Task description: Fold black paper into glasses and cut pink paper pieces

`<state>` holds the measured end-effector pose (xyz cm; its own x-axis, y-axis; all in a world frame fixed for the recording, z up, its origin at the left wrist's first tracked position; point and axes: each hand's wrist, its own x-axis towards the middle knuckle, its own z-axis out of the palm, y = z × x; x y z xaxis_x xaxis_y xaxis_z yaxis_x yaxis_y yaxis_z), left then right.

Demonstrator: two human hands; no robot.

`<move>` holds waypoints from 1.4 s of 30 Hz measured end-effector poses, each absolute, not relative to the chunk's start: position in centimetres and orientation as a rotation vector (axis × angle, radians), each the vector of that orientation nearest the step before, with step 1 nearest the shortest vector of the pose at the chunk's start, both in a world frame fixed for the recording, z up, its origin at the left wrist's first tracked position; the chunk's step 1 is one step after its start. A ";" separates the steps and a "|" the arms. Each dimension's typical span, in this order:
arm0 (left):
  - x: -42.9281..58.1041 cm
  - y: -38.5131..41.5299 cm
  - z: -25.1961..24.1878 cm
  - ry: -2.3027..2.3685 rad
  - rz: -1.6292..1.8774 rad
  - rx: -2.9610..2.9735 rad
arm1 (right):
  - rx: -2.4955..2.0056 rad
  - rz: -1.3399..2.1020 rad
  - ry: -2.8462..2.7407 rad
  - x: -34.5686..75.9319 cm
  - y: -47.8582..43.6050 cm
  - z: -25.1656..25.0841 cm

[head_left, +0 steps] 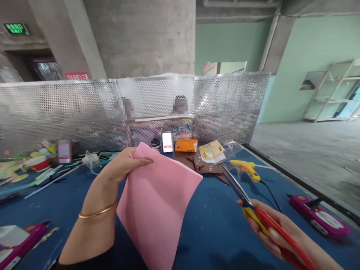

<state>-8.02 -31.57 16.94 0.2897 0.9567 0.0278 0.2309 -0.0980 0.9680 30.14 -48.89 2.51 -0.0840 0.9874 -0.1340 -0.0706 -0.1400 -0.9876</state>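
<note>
My left hand [121,164] holds up a pink foam sheet [157,202] by its top corner, thumb across the front, over the blue table [213,225]. A gold bangle circles that wrist. My right hand [270,230] grips a pair of scissors [253,208] with red and yellow handles. The blades are closed or nearly so and point up and left, their tip near the brown cut paper [202,165], a short way right of the sheet and apart from it.
A yellow glue gun [247,168] with a black cord lies right of centre. An orange pack [186,145], a clear bag with a yellow card [213,150], purple packs [320,216] and craft scraps at the left lie around. Two people sit behind a perforated metal screen [84,108].
</note>
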 end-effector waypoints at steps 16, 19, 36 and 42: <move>-7.4 -31.3 16.6 1.077 0.826 1.512 | -1.189 1.434 -1.331 30.7 -52.6 0.2; -7.2 -31.2 16.5 1.061 0.817 1.522 | -1.119 1.512 -1.322 30.3 -52.6 1.2; -5.8 -31.1 16.1 1.005 0.645 1.565 | -1.147 1.562 -1.271 29.0 -53.6 2.3; -5.4 -31.2 16.2 1.050 0.644 1.561 | -1.187 1.627 -1.310 28.3 -53.4 4.1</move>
